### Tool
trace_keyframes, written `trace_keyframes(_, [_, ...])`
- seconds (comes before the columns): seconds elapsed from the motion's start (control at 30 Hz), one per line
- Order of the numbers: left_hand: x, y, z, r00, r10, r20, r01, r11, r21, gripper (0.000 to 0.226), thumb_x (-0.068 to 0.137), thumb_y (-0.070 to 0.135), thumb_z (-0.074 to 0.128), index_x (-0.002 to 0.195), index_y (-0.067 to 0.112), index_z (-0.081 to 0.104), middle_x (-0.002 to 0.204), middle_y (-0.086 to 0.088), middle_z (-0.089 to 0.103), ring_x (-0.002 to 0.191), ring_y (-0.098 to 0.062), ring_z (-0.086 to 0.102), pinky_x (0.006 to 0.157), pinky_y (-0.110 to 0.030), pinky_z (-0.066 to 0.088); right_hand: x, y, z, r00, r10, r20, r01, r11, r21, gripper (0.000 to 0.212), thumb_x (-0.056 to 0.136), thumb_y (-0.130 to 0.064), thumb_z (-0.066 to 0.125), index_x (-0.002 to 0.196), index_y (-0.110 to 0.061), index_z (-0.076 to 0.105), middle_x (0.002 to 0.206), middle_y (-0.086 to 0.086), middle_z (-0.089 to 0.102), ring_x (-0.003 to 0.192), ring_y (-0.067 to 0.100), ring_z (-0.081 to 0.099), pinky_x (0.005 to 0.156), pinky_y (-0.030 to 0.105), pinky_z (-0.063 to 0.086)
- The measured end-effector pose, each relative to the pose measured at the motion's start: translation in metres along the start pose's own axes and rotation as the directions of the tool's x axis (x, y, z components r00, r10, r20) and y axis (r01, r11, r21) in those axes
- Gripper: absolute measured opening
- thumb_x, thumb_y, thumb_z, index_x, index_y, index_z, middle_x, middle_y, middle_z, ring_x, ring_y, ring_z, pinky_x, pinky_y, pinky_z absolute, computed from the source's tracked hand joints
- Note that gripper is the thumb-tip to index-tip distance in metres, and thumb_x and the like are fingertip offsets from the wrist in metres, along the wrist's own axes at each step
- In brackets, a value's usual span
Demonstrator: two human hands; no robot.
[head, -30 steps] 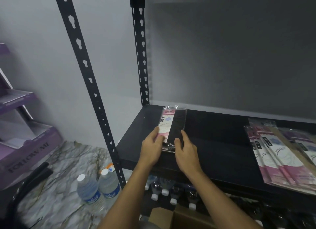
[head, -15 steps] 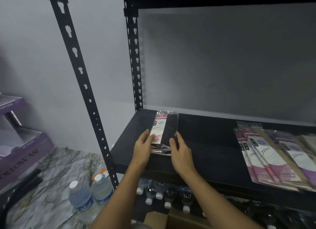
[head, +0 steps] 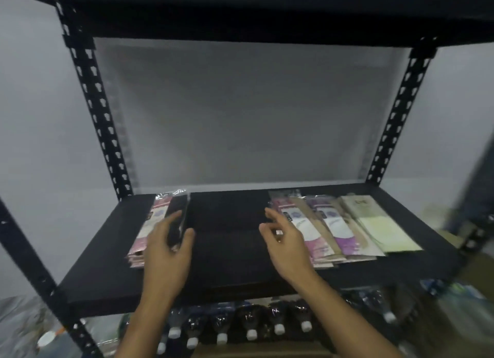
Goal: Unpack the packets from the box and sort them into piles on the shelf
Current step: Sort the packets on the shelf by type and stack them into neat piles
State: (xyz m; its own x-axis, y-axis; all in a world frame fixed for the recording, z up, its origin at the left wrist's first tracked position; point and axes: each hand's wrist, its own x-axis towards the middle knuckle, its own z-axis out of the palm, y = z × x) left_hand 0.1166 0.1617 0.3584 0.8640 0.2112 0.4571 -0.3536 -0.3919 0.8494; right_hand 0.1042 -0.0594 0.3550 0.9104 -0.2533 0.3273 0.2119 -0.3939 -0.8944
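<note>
Grip of the left hand [head: 167, 246] rests loosely on the left packet pile [head: 160, 224], long axis front-to-back on the shelf [head: 227, 250]; the right hand [head: 283, 237], open and empty, lies nearer the right-hand piles [head: 334, 229].

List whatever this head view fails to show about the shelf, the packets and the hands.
- Box: not identifiable; only a brown strip at the bottom edge.
- Print on the right packets: blurred, too small to read.
- Count in the left pile: the left hand covers part of it.
- Right hand: motion-blurred; contact with the packets unclear.
- Bottles below the shelf: dark, bodies hidden by the shelf's front edge.
</note>
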Motion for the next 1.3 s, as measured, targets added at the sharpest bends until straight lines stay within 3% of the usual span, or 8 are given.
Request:
trace_keyframes(0.27, [-0.048, 0.034, 0.131, 0.929, -0.075, 0.362, 0.149, 0.972, -0.183, 0.037, 0.091, 0.018, 0.064, 0.125, 0.029, 0.056, 0.130, 0.009, 0.057, 0.120, -0.005, 0.052, 0.105, -0.031, 0.043, 0.009, 0.042, -0.091, 0.990, 0.032, -0.135, -0.054, 0.986, -0.160, 0.034, 0.093, -0.025, 0.056, 0.126, -0.021, 0.055, 0.125, -0.004, 0.058, 0.116, 0.014, 0.053, 0.098, 0.033, 0.045])
trace_keyframes(0.4, [-0.063, 0.047, 0.177, 0.883, -0.110, 0.457, 0.226, 0.952, -0.208, 0.037, 0.093, 0.021, 0.062, 0.129, 0.024, 0.053, 0.130, 0.006, 0.056, 0.113, -0.005, 0.057, 0.096, -0.029, 0.050, 0.007, 0.062, -0.098, 0.994, 0.039, -0.102, -0.059, 0.979, -0.197, 0.036, 0.093, -0.025, 0.055, 0.128, -0.019, 0.053, 0.126, -0.003, 0.056, 0.113, 0.008, 0.052, 0.086, 0.010, 0.040])
trace_keyframes(0.53, [-0.067, 0.051, 0.200, 0.895, -0.133, 0.426, 0.217, 0.964, -0.156, 0.042, 0.093, 0.030, 0.061, 0.133, 0.027, 0.049, 0.132, 0.009, 0.048, 0.114, -0.008, 0.055, 0.097, -0.030, 0.048, 0.008, 0.069, -0.095, 0.994, 0.063, -0.085, -0.076, 0.983, -0.164, 0.036, 0.092, -0.023, 0.056, 0.128, -0.020, 0.053, 0.128, -0.004, 0.054, 0.109, 0.004, 0.051, 0.073, -0.003, 0.037])
trace_keyframes(0.77, [-0.070, 0.048, 0.217, 0.916, -0.129, 0.380, 0.150, 0.988, -0.027, 0.054, 0.089, 0.034, 0.065, 0.139, 0.024, 0.046, 0.137, 0.010, 0.046, 0.122, -0.014, 0.049, 0.107, -0.043, 0.043, 0.014, 0.083, -0.109, 0.995, 0.076, -0.070, -0.092, 0.961, -0.261, 0.041, 0.094, -0.039, 0.048, 0.132, -0.022, 0.048, 0.135, -0.004, 0.047, 0.114, 0.008, 0.046, 0.095, 0.026, 0.038])
trace_keyframes(0.93, [-0.067, 0.044, 0.218, 0.923, -0.118, 0.366, 0.136, 0.991, -0.022, 0.050, 0.091, 0.015, 0.063, 0.139, 0.016, 0.047, 0.130, 0.008, 0.048, 0.114, -0.009, 0.051, 0.100, -0.026, 0.044, 0.017, 0.084, -0.114, 0.996, 0.058, -0.061, -0.074, 0.946, -0.316, 0.043, 0.095, -0.043, 0.045, 0.133, -0.024, 0.046, 0.136, -0.003, 0.047, 0.115, 0.010, 0.049, 0.096, 0.028, 0.041])
trace_keyframes(1.1, [-0.061, 0.038, 0.212, 0.918, -0.155, 0.365, 0.181, 0.983, -0.038, 0.048, 0.093, 0.011, 0.058, 0.139, 0.016, 0.047, 0.129, 0.012, 0.046, 0.107, 0.000, 0.049, 0.074, 0.004, 0.037, 0.023, 0.081, -0.106, 0.995, 0.047, -0.092, -0.070, 0.962, -0.263, 0.040, 0.093, -0.033, 0.053, 0.130, -0.019, 0.051, 0.135, -0.002, 0.051, 0.115, 0.009, 0.049, 0.097, 0.026, 0.042])
trace_keyframes(1.23, [-0.058, 0.035, 0.207, 0.920, -0.161, 0.359, 0.206, 0.974, -0.090, 0.044, 0.093, 0.010, 0.055, 0.136, 0.018, 0.050, 0.133, 0.005, 0.049, 0.115, -0.009, 0.054, 0.099, -0.027, 0.048, 0.023, 0.082, -0.105, 0.991, 0.089, -0.096, -0.110, 0.967, -0.231, 0.044, 0.092, -0.031, 0.056, 0.133, -0.015, 0.051, 0.137, 0.000, 0.051, 0.123, 0.015, 0.048, 0.105, 0.037, 0.042])
trace_keyframes(1.3, [-0.057, 0.034, 0.206, 0.921, -0.170, 0.350, 0.225, 0.966, -0.124, 0.042, 0.095, 0.010, 0.053, 0.135, 0.022, 0.052, 0.130, 0.007, 0.050, 0.111, -0.005, 0.056, 0.094, -0.026, 0.050, 0.022, 0.083, -0.102, 0.991, 0.103, -0.083, -0.120, 0.967, -0.226, 0.046, 0.092, -0.030, 0.057, 0.134, -0.015, 0.050, 0.138, 0.000, 0.051, 0.124, 0.014, 0.048, 0.105, 0.032, 0.041])
